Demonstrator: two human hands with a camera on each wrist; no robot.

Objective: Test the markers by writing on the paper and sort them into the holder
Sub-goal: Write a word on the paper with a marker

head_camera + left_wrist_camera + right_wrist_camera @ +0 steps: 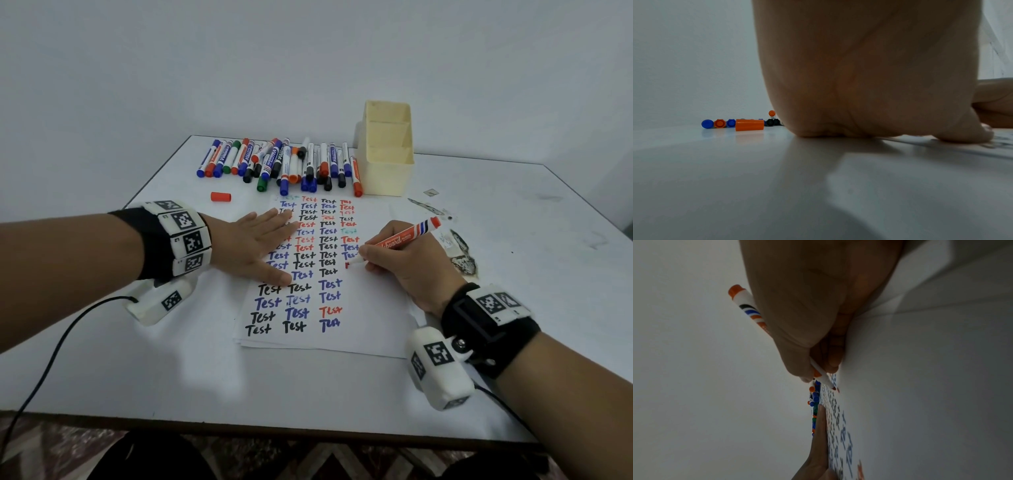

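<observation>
Head view: right hand (pixel 407 263) pinching an orange whiteboard marker (pixel 400 240) in a writing grip, tip touching the paper (pixel 373 308) at the foot of the rightmost column, a small red mark just begun. Left hand (pixel 257 246) flat, fingers straight and spread, pressing the sheet down over the left columns. Paper thin, white, apparently a few stacked sheets, already filled with rows of "Test" in black, blue, red and a faint green or two, some faded. Orange cap (pixel 221 196) off, lying alone on the table (pixel 171 377) between the pile and the left wrist. Marker pile (pixel 284 164) capped, smooth plastic barrels, white with coloured caps and ends, heaped along the far edge just left of the holder (pixel 387 161). Holder cream plastic, boxy, split into three stepped compartments, apparently empty as far as visible. Judging from that: plenty of writing on the sheet, sorting seemingly not started, nearly the whole pile left to place. Table glossy white, scuffed and chipped near the right hand. Right wrist view: tapered white nib collar, red felt tip on the sheet.
</observation>
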